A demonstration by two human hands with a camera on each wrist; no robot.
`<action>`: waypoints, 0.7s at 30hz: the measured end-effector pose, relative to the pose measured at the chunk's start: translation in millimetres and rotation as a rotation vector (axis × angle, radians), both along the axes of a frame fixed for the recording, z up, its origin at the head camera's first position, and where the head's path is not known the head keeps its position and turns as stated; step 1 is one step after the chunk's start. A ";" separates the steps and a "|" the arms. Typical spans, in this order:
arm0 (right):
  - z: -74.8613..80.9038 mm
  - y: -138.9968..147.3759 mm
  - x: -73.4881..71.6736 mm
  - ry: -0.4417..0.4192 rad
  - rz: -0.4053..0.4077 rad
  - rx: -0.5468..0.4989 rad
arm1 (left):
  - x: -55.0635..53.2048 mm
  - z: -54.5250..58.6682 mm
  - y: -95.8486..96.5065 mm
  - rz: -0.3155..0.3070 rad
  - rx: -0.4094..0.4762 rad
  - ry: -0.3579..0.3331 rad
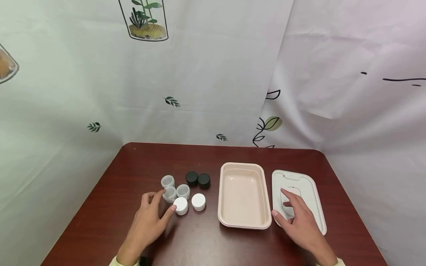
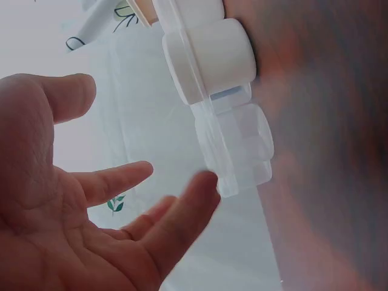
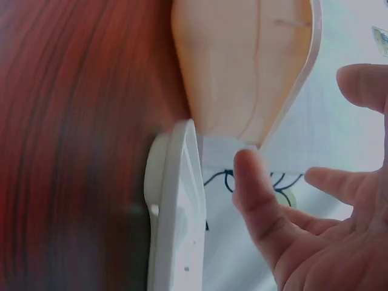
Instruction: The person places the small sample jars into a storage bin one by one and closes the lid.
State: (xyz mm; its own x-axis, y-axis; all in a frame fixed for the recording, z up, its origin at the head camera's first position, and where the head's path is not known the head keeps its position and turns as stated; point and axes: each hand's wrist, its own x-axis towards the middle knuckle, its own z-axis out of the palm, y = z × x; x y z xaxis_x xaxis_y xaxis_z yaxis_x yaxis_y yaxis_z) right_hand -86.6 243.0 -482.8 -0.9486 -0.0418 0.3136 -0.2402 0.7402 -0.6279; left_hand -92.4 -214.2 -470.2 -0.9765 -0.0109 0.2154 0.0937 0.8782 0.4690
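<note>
My left hand [image 1: 148, 221] hovers beside a cluster of small round jars, fingers spread and slightly bent, holding nothing. Nearest to it are a white-topped jar [image 1: 181, 206] and a clear jar [image 1: 169, 194]; in the left wrist view a gap shows between the palm and the white jar [image 2: 212, 57]. Over the near left part of a white plastic lid [image 1: 311, 201] hangs my right hand [image 1: 301, 223], thumb and fingers apart with nothing between them. The right wrist view shows its fingers clear of the lid [image 3: 182, 236] and of the beige tub [image 3: 224, 66].
Two more clear jars [image 1: 183, 191] and a second white-topped jar [image 1: 198, 202] stand close by. Behind them sit two black-topped jars [image 1: 204, 181]. The beige tub [image 1: 244, 201] stands between the jars and the lid. Printed cloth [image 1: 206, 74] hangs behind the brown table [image 1: 100, 214].
</note>
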 end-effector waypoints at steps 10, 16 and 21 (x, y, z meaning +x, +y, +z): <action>-7.6 -11.1 -2.7 -0.061 0.071 -0.218 | 1.1 -15.0 10.2 -0.021 0.233 0.054; -17.7 -19.0 -6.9 -0.079 0.171 -0.361 | 0.9 -22.4 14.7 0.001 0.324 0.051; -19.9 -25.9 -6.7 -0.164 0.190 -0.451 | -0.2 -24.6 17.3 0.022 0.351 0.004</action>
State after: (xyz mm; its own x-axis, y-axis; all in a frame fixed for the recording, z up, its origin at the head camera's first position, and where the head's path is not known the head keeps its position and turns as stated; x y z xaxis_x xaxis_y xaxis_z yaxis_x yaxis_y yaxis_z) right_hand -93.2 217.1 -502.7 -0.9757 -0.1132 0.1876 -0.2155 0.3400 -0.9154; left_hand -92.6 -196.9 -494.8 -0.9743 -0.1055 0.1988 0.0794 0.6654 0.7423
